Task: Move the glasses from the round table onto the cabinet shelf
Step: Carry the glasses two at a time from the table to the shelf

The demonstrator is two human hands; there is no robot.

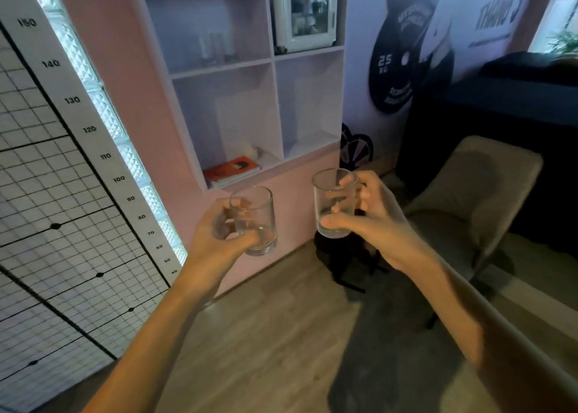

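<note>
Height chart (62,175): far left, standing beside the cabinet.
Left hand (219,234): fingers wrapped around left glass (256,222), held upright in the air, low before the cabinet front.
Cabinet (244,68): pale open shelves; red book (233,170) lying in the lowest left compartment.
Right hand (372,215): closed around right glass (333,203), upright, slightly higher than the other, the two glasses apart.
Chair (475,193): grey, at right on the floor.

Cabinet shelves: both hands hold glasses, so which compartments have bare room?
Freest: the lower right compartment. The lower left compartment is crowded by the red book. The shelf above already holds glasses, with room beside them.
</note>
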